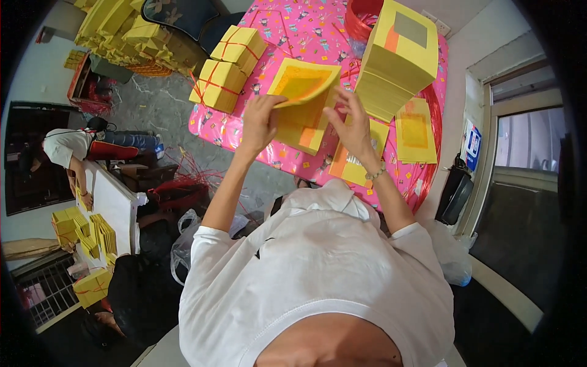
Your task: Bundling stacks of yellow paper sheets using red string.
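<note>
My left hand is closed on the left edge of a sheaf of yellow paper with an orange printed panel. The sheaf is tilted and curved, its near edge lifted above a yellow paper stack on the pink table. Beside the sheaf's right edge is my right hand, its thumb and fingers apart with nothing visible between them; whether a fingertip touches the paper I cannot tell. Below that hand lies another yellow sheet with a silvery patch, partly hidden by my wrist.
A tall yellow paper stack stands at the right, beside a flat printed pile. Two tied yellow bundles sit at the table's left edge. A red basin is behind. Far left, people work at a white table.
</note>
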Demonstrator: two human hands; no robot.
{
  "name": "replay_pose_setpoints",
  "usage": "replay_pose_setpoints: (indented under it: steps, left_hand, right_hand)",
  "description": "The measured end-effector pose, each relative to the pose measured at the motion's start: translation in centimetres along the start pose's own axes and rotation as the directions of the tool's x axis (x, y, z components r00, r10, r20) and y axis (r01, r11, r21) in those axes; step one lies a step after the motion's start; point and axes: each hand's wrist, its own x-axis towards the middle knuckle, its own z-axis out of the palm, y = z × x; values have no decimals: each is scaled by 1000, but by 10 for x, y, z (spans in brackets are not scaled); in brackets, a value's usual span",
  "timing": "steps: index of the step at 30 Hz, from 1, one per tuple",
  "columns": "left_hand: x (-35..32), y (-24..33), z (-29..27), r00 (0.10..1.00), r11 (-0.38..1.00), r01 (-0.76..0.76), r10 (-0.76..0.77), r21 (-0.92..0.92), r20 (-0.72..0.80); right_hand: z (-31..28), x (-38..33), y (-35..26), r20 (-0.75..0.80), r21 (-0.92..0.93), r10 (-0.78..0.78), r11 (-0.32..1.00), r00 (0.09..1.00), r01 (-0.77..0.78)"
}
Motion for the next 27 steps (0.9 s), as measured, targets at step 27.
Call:
replay_pose_setpoints:
  steps: [27]
  left_hand:
    - [5, 21, 11, 855, 128, 495, -250, -860, 455]
  right_hand:
    - [39, 44, 22, 124, 851, 215, 478, 969, -216]
